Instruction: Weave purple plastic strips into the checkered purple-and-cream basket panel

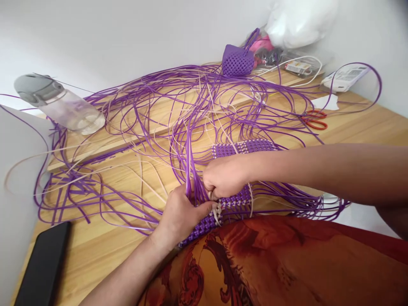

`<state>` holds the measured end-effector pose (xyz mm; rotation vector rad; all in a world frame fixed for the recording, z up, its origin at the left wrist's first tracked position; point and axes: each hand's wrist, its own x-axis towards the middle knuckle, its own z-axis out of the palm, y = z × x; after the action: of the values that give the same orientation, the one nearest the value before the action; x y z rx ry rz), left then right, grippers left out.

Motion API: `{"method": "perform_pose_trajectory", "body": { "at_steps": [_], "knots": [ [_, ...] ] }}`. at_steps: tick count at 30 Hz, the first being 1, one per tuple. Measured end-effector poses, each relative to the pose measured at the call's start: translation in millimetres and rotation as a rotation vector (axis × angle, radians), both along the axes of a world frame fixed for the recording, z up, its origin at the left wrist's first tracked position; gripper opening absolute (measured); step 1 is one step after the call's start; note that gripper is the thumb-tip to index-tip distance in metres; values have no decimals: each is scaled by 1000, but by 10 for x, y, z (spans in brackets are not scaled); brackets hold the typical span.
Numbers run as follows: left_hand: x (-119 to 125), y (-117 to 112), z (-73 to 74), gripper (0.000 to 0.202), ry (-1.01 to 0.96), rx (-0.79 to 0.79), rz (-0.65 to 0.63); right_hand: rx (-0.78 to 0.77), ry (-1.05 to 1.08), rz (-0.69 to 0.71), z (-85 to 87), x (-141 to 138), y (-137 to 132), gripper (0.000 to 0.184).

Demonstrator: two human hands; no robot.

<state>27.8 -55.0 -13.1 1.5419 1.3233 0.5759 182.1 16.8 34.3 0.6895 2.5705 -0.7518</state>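
Note:
A purple and cream woven strip (237, 197) lies at the table's near edge, against the patterned orange-brown cloth. My left hand (183, 210) is closed round a bundle of purple plastic cords (189, 157) that rises from the weave, its thumb pressed on the cream knots. Just right of it, my right hand (225, 176) is curled with its fingers pinching a cream cord (211, 195) close to the weave. Its fingertips are partly hidden. Beyond the right wrist lies another woven purple panel (261, 145) with loose cords fanning out.
Loose cords spread over the wooden table (357, 123). A clear bottle with a grey lid (60, 104) stands tilted at left, above a black phone (44, 263). Orange-handled scissors (315, 120) lie at right. A small purple woven basket (237, 61) and plastic bags (299, 21) sit at the back.

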Motion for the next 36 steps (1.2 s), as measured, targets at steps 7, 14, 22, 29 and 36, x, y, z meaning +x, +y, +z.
{"method": "perform_pose_trajectory", "body": {
  "at_steps": [7, 14, 22, 29, 36],
  "knots": [
    [-8, -22, 63, 25, 100, 47, 20, -535, -127, -298, -212, -57, 138, 2],
    [-23, 66, -16, 29, 16, -64, 1, -651, 244, -628, -180, 328, -61, 12],
    [16, 100, -26, 36, -97, -118, 7, -407, 568, -458, -244, 322, -190, 9],
    [8, 90, -61, 41, -142, -89, -5, -486, 452, -673, -263, 209, -162, 8],
    [6, 100, -77, 39, -243, -172, -32, -488, 316, -858, -173, 243, -204, 11]
  ]
}}
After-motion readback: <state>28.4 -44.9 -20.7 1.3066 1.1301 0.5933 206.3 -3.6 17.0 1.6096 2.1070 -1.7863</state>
